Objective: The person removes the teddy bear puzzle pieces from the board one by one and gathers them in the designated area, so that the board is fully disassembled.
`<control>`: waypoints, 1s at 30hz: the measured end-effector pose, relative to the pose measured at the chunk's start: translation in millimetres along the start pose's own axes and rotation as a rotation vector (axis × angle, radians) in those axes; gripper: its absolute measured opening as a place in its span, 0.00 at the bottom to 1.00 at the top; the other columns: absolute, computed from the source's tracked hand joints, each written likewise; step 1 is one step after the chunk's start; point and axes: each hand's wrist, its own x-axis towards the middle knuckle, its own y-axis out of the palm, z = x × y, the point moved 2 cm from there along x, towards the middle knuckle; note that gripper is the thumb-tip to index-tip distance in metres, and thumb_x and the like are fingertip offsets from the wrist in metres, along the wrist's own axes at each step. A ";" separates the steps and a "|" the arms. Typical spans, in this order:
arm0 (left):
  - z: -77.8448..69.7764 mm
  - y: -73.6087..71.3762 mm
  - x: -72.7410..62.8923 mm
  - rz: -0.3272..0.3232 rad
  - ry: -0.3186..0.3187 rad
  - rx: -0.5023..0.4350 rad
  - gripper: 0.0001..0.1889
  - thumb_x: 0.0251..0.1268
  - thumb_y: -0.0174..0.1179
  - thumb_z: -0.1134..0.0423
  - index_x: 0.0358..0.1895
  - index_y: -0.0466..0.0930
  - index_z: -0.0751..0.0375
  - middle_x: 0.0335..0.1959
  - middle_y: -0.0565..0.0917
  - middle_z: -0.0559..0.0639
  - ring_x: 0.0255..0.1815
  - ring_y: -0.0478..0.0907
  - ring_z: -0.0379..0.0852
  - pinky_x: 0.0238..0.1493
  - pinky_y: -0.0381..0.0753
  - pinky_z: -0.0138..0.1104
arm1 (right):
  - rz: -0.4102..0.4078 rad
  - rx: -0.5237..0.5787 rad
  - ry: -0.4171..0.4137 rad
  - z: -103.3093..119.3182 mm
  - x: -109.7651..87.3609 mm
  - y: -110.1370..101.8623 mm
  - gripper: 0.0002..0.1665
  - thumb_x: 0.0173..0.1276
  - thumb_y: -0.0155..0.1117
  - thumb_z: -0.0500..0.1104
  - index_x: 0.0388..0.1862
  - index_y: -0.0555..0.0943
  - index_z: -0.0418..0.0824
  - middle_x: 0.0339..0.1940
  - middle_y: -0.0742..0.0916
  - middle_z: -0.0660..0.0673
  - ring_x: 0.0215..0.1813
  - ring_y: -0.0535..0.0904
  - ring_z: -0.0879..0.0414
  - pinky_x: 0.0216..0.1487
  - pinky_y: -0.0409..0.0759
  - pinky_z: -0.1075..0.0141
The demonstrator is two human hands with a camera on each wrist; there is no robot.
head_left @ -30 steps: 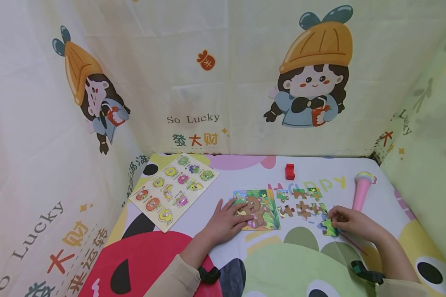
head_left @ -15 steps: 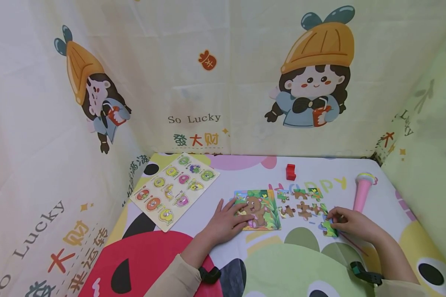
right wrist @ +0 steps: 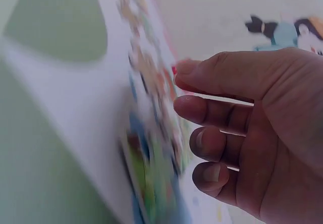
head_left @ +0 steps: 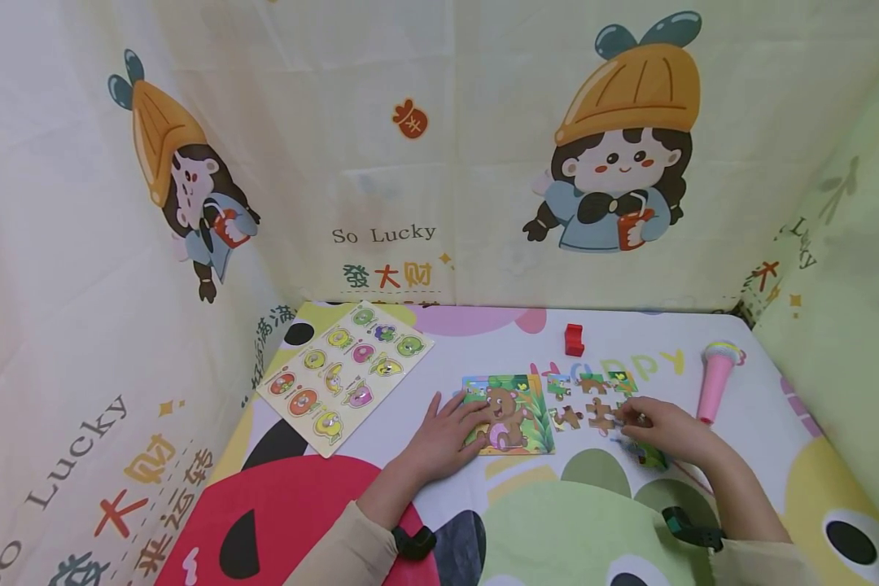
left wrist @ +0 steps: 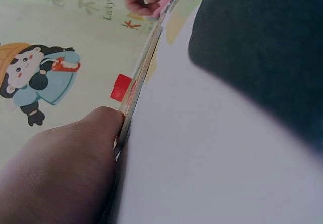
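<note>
Spread fingers of my left hand [head_left: 443, 439] rest on the left side of a square bear puzzle [head_left: 509, 415]. In the left wrist view the thumb of that left hand [left wrist: 65, 163] lies at the board's edge. My right hand [head_left: 670, 431] is over loose jigsaw pieces to the right of the board. Its fingers are loosely curled in the right wrist view, with nothing visible between thumb and index finger. Brown bear pieces [head_left: 599, 415] lie just left of its fingertips. Green pieces [head_left: 650, 457] lie beneath the hand, partly hidden and blurred.
A fruit-sticker board [head_left: 344, 378] lies at the left. A small red block [head_left: 574, 340] stands behind the loose pieces. The pink toy microphone [head_left: 716, 382] lies at the right. Printed cloth walls [head_left: 483, 179] enclose the patterned table on the visible sides.
My right hand has moved left, from beside the green pieces to over them and close to the brown ones. The left hand stays on the bear puzzle, its fingers drawn slightly back.
</note>
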 end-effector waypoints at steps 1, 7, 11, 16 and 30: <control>0.0 -0.2 -0.1 -0.001 -0.004 -0.003 0.25 0.75 0.42 0.38 0.71 0.66 0.33 0.76 0.63 0.36 0.82 0.50 0.52 0.76 0.45 0.63 | 0.007 0.010 -0.004 5.5 3.5 1.4 0.11 0.67 0.67 0.47 0.46 0.81 0.45 0.35 0.80 0.53 0.37 0.72 0.61 0.37 0.73 0.67; -0.1 -1.7 -0.6 -0.001 -0.016 -0.029 0.27 0.75 0.44 0.39 0.73 0.65 0.38 0.76 0.63 0.36 0.82 0.50 0.51 0.77 0.43 0.62 | 0.047 0.064 -0.056 35.3 24.3 9.6 0.10 0.68 0.66 0.46 0.46 0.80 0.45 0.36 0.81 0.53 0.36 0.74 0.61 0.35 0.76 0.69; -0.6 -2.4 -0.2 -0.007 -0.019 -0.034 0.28 0.75 0.44 0.40 0.74 0.63 0.40 0.75 0.64 0.36 0.82 0.50 0.51 0.77 0.43 0.62 | 0.036 0.049 -0.139 53.4 37.1 17.1 0.08 0.68 0.66 0.45 0.45 0.82 0.46 0.37 0.81 0.55 0.39 0.74 0.60 0.39 0.76 0.68; -0.5 -2.4 0.1 -0.007 -0.021 -0.035 0.27 0.75 0.44 0.40 0.74 0.63 0.40 0.75 0.64 0.36 0.82 0.50 0.51 0.77 0.43 0.62 | 0.072 0.035 -0.185 73.4 51.7 29.3 0.13 0.67 0.67 0.45 0.50 0.82 0.45 0.37 0.81 0.56 0.41 0.74 0.59 0.41 0.76 0.67; -1.6 -4.1 -1.0 -0.032 -0.006 -0.036 0.27 0.76 0.44 0.41 0.74 0.64 0.40 0.75 0.65 0.37 0.81 0.53 0.52 0.76 0.47 0.63 | 0.148 0.057 -0.223 115.5 78.7 65.2 0.16 0.66 0.69 0.45 0.51 0.81 0.42 0.43 0.84 0.49 0.45 0.79 0.54 0.47 0.79 0.60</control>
